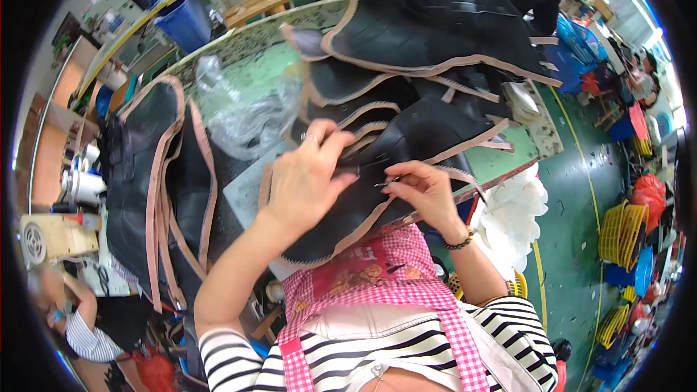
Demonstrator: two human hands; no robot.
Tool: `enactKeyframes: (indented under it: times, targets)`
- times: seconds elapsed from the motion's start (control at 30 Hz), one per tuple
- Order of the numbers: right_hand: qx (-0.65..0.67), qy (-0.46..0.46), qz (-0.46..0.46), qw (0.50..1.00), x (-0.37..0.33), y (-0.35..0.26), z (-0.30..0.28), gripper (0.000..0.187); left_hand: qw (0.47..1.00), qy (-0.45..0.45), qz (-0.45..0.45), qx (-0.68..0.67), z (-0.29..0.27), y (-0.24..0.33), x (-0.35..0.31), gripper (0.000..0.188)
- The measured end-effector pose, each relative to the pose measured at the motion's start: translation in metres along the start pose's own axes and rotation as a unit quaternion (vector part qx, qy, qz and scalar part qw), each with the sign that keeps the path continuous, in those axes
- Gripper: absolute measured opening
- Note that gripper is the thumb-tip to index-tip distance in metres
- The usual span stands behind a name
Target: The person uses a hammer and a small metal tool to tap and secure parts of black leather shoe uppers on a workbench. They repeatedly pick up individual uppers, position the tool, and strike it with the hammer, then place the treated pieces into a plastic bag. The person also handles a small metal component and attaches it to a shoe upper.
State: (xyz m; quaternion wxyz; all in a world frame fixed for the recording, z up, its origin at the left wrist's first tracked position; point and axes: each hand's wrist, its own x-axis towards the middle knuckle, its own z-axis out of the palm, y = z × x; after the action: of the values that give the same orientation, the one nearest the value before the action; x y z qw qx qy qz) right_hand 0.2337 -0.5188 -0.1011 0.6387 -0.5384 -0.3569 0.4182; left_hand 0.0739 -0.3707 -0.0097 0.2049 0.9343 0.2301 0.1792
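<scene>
Under both hands, black fabric piece with pink-beige bound edge (363,207): left hand (305,181) pressing flat, right hand (425,192) pinching small metal snips (386,183); trimming underway, steadier hold probably needed next.

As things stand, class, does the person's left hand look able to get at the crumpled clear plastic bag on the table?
Probably yes: the plastic bag lies just beyond the left hand, with only flat black fabric pieces between them.

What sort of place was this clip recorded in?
Probably a garment or sewing workshop: stacks of black fabric pieces with pink edging cover the green worktable, and yellow baskets sit on the floor.
</scene>
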Motion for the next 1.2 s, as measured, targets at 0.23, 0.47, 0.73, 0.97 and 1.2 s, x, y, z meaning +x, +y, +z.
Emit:
enactKeyframes:
  times: [0.23,0.47,0.73,0.97,1.2]
  targets:
    - [0.027,-0.019,-0.043,0.999,0.017,0.017,0.02,0.019,0.996,0.049,0.05,0.062,0.018,0.0,0.008,0.012]
    - [0.034,-0.018,-0.056,0.998,0.012,0.019,0.013,0.021,0.967,-0.084,0.166,0.173,0.023,0.001,0.021,0.02]
    - [-0.023,-0.048,-0.049,0.997,0.002,0.0,0.013,0.016,0.954,-0.299,0.016,-0.021,0.002,-0.016,0.054,0.031]
    - [-0.064,-0.062,-0.165,0.982,-0.016,-0.031,0.021,0.018,0.915,-0.311,-0.1,-0.235,-0.022,0.013,0.023,0.025]
    - [-0.117,-0.104,-0.195,0.968,-0.026,-0.044,0.022,0.018,0.884,-0.32,-0.08,-0.332,-0.029,0.014,0.002,0.019]
